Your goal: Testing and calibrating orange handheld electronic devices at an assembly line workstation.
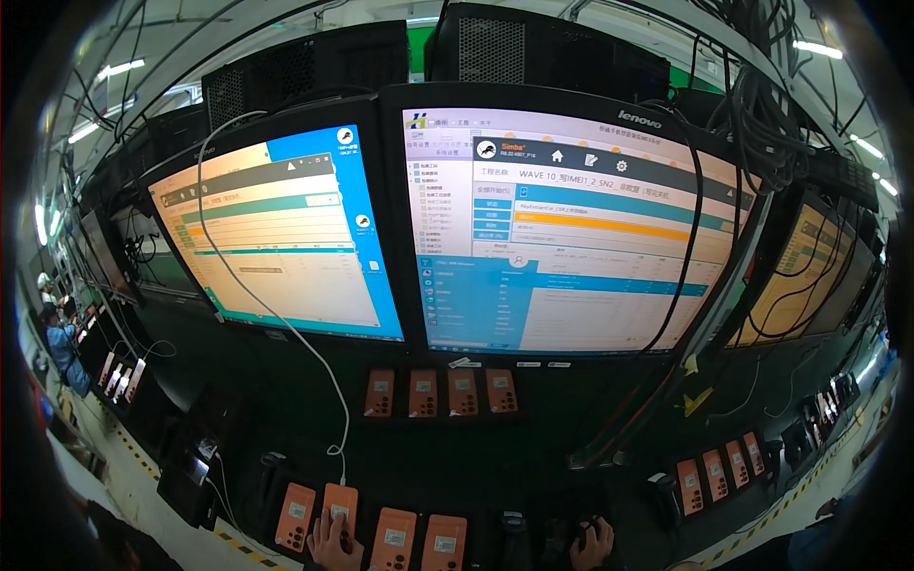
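Observation:
An orange phone point(340, 499) lies near the front edge, with a white cable point(324, 360) running into its top end. Over its lower part are the fingers of my left hand point(333, 546), gripping it. On each side of it lie more orange phones with pale labels, one on the left point(295, 517) and two on the right, the nearer being this phone point(393, 539). My right hand point(592, 545) is curled over a dark computer mouse point(594, 525), mostly hidden in shadow and under the fingers.
Two lit monitors, a left one point(257, 238) and a larger right one point(571, 305), stand behind. Below them several orange phones point(422, 392) rest in a row. Another row point(714, 473) sits far right. Cables hang before the screens. A person in blue point(63, 344) is at far left.

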Demonstrator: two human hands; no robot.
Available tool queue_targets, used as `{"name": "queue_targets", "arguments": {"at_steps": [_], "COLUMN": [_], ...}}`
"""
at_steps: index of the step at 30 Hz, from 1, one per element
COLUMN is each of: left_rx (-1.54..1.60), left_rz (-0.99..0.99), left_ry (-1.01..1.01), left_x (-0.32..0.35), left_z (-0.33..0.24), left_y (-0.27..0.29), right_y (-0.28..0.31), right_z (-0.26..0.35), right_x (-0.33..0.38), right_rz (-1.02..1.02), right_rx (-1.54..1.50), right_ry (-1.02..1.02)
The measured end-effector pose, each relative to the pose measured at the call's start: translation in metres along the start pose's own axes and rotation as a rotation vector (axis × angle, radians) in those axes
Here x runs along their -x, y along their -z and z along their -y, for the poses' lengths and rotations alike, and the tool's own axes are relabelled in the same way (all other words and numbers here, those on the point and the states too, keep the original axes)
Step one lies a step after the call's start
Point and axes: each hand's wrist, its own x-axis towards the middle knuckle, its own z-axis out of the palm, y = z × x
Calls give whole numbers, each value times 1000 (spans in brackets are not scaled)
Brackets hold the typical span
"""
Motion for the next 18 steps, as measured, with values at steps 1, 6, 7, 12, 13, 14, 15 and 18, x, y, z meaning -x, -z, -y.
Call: {"name": "queue_targets", "arguments": {"at_steps": [1, 6, 7, 12, 13, 14, 15, 18], "left_rx": [-2, 12, 3, 13, 18, 20, 32, 50], "left_rz": [11, -10, -18, -30, -37, -39, -38, -50], "left_ry": [14, 3, 7, -1, 4, 4, -3, -18], "left_x": [0, 0, 0, 0, 0, 0, 0, 0], "left_z": [0, -1, -2, -4, -5, -5, -5, -4], "left_y": [1, 1, 1, 4, 4, 5, 6, 6], "right_y": [0, 0, 1, 5, 5, 5, 5, 4], "right_z": [0, 1, 1, 1, 1, 1, 2, 3], "right_x": [0, 0, 0, 0, 0, -1, -1, -1], "right_rz": [4, -13, -2, 14, 20, 25, 23, 8], "right_rx": [-3, 2, 1, 13, 7, 1, 1, -2], "right_ry": [1, 22, 16, 27, 21, 16, 17, 21]}}
